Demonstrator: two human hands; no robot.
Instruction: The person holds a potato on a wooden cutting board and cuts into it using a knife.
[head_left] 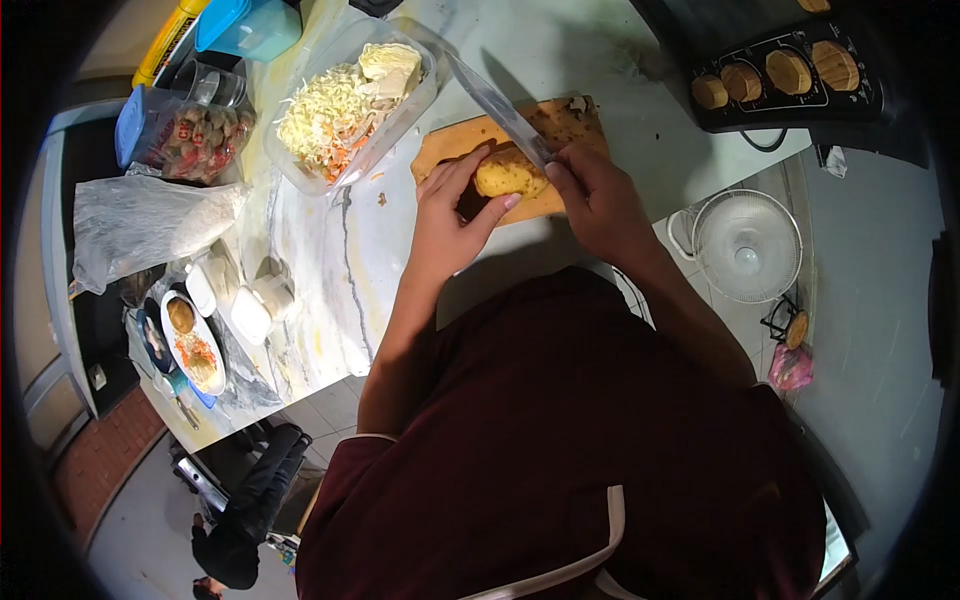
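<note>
My left hand (452, 215) is closed around one end of a yellow potato (510, 176) with brown specks, fingers on the far side and thumb on the near side. The potato lies on a wooden cutting board (567, 120). In my right hand (600, 203) I grip a large knife (490, 98) by its handle, which my fingers mostly hide. Its broad blade points away to the upper left, over the board and just beyond the potato. Beside the board stands a clear plastic container (432, 88) with shredded cabbage (325, 112), shredded carrot and a larger cabbage piece.
A black appliance (730, 115) with several round brown knob-like pieces stands at the upper right. Bags (120, 225), lidded tubs (252, 315) and a white oval plate (212, 370) of food fill the left side. A clear basket (748, 245) is beyond the table edge. Another person (235, 545) is at lower left.
</note>
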